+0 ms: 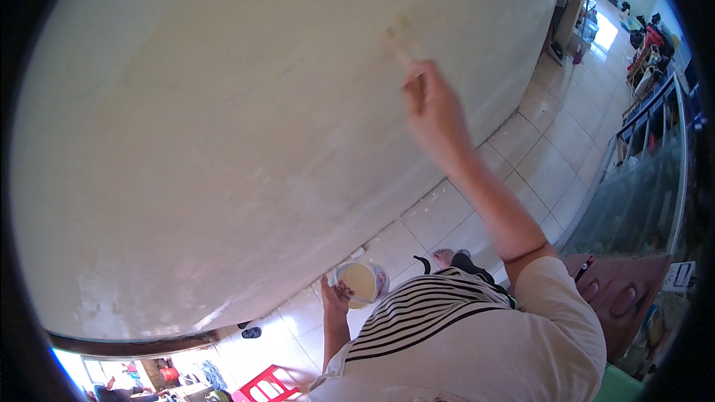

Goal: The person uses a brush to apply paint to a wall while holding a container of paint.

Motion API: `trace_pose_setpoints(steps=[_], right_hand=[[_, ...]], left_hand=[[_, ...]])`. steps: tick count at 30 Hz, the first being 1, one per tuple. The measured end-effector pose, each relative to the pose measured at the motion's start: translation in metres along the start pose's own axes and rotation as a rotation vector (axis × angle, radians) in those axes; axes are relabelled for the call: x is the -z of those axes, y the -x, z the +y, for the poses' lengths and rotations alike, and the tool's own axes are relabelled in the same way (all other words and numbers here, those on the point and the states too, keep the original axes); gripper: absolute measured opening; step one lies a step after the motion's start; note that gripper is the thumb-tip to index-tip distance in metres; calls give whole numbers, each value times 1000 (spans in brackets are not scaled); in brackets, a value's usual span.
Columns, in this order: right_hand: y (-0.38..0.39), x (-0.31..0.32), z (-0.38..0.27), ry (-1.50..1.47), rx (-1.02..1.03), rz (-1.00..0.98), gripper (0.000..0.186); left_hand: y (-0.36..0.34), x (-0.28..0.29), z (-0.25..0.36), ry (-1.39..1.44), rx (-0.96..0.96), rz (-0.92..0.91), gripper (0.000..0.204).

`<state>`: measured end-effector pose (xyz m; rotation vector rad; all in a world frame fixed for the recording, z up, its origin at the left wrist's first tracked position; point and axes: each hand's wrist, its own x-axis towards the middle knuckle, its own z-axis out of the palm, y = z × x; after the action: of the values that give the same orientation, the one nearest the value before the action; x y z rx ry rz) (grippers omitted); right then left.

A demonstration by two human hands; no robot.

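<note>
My right hand (432, 104) is raised against the pale wall (246, 126), its fingers closed round the handle of a paintbrush (401, 48). The brush is smeared by motion; its head appears to meet the wall, where a darker, yellowish wet patch shows. Low down at my left side, my left hand (339, 295) grips the rim of a bucket (383, 281) with a patterned outside. Cream-coloured paint (359, 283) lies inside it. Part of the far rim is whitish, and I cannot make out how the fingers sit under it.
Tiled floor (551, 149) runs along the wall's foot. A glass-fronted cabinet (633, 193) stands to my right, with bags and clutter (652, 52) beyond. Behind on the left are a red plastic chair (267, 385) and dark shoes (252, 332). My bare foot (444, 256) shows near the bucket.
</note>
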<state>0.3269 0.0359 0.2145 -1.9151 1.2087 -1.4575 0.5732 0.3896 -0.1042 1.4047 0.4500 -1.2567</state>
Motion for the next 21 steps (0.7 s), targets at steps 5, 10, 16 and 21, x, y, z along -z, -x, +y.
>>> trace_pose_setpoints(steps=[5, 10, 16, 21], right_hand=[[43, -11, -49, -246, 36, -257, 21], [24, 25, -34, -383, -174, -389, 23], [-50, 82, 71, -410, -521, -91, 23], [-79, 103, 114, -178, -419, 200, 22]], left_hand=[[-3, 0, 2, -4, 29, 19, 59], [1, -5, 2, 4, 21, 45, 58], [-5, 1, -3, 22, -1, -37, 58], [7, -3, -6, 45, -25, -26, 56]])
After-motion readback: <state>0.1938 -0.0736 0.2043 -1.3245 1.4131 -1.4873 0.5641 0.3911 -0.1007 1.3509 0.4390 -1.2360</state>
